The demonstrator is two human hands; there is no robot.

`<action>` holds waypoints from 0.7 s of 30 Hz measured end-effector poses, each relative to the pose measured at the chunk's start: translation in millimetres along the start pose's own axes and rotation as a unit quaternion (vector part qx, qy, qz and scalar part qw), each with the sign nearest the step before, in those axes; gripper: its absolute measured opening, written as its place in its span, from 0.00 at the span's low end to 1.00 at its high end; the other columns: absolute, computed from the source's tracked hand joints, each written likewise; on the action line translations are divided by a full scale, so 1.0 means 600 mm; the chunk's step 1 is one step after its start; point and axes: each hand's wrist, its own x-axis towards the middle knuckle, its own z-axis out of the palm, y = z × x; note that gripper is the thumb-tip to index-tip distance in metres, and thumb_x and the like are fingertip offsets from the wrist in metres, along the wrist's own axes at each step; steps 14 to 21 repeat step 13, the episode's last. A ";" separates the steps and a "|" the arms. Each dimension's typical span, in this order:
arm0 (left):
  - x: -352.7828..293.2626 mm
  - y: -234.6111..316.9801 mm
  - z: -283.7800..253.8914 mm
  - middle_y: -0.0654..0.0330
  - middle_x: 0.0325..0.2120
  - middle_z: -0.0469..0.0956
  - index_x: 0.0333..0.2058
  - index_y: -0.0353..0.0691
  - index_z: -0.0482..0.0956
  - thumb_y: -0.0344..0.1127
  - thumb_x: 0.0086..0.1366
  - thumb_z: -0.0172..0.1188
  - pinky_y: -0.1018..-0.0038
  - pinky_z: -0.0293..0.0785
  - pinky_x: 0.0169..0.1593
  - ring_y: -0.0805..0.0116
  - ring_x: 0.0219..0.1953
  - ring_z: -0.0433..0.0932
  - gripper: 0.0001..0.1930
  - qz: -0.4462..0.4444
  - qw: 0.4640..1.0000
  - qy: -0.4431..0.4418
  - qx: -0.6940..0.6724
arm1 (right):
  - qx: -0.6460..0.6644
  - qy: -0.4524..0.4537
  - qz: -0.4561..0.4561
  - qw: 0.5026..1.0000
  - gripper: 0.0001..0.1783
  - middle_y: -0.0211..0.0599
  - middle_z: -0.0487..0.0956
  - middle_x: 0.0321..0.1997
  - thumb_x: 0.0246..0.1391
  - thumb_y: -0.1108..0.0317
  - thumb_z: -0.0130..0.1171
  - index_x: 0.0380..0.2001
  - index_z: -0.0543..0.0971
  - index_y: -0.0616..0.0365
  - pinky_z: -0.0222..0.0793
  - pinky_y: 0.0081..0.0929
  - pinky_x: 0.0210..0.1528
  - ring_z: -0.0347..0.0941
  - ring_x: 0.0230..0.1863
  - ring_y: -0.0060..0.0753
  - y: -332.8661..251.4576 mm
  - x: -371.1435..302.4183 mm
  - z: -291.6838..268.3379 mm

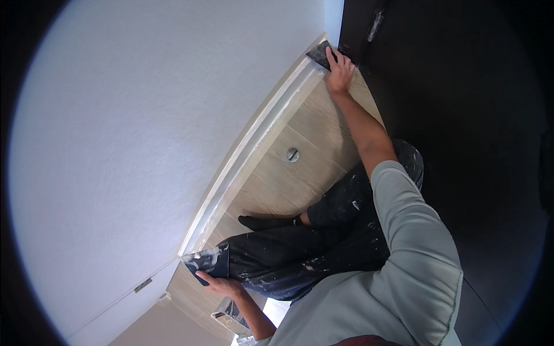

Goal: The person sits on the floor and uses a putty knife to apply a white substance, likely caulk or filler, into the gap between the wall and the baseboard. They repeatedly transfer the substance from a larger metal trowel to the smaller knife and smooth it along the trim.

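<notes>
My right hand (341,70), arm stretched out, presses a dark, smeared putty knife (318,56) to the far end of the pale skirting (254,118), close to the dark panel. Its forefinger lies along the blade. Lower left, my left hand (220,285) grips a wide dark filling blade (209,262) with white filler across its far edge. That blade is near my knee and the near end of the skirting. White filler (277,124) runs in a line along the seam between skirting and floor.
Wood-look floor tiles (306,124) carry a round metal disc (293,154). A white wall (133,115) rises left, with a hinge (143,285). At right stands a dark panel (461,115) with a metal fitting (375,26). A filler-smeared container (228,317) sits below my left forearm.
</notes>
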 end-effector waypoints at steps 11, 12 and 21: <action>-0.015 0.022 0.010 0.45 0.50 0.73 0.55 0.21 0.67 0.55 0.66 0.58 0.67 0.73 0.54 0.62 0.47 0.76 0.36 -0.046 0.999 0.000 -0.022 | 0.023 -0.021 0.010 0.999 0.41 0.38 0.68 0.61 0.41 0.79 0.62 0.63 0.71 0.45 0.56 0.41 0.63 0.62 0.61 0.43 0.003 -0.031 -0.069; -0.011 0.028 0.009 0.45 0.53 0.71 0.57 0.21 0.65 0.55 0.66 0.59 0.66 0.70 0.57 0.61 0.50 0.74 0.38 -0.066 0.994 -0.043 -0.073 | 0.044 -0.027 0.036 0.998 0.42 0.38 0.68 0.62 0.41 0.77 0.63 0.64 0.69 0.44 0.54 0.42 0.65 0.61 0.61 0.44 -0.008 -0.036 -0.079; -0.006 0.037 0.006 0.44 0.55 0.70 0.59 0.22 0.62 0.55 0.65 0.60 0.65 0.68 0.59 0.61 0.53 0.73 0.40 -0.086 0.985 -0.086 -0.124 | 0.065 -0.033 0.062 0.995 0.43 0.38 0.67 0.62 0.42 0.75 0.64 0.66 0.67 0.43 0.53 0.43 0.66 0.60 0.62 0.44 -0.024 -0.041 -0.086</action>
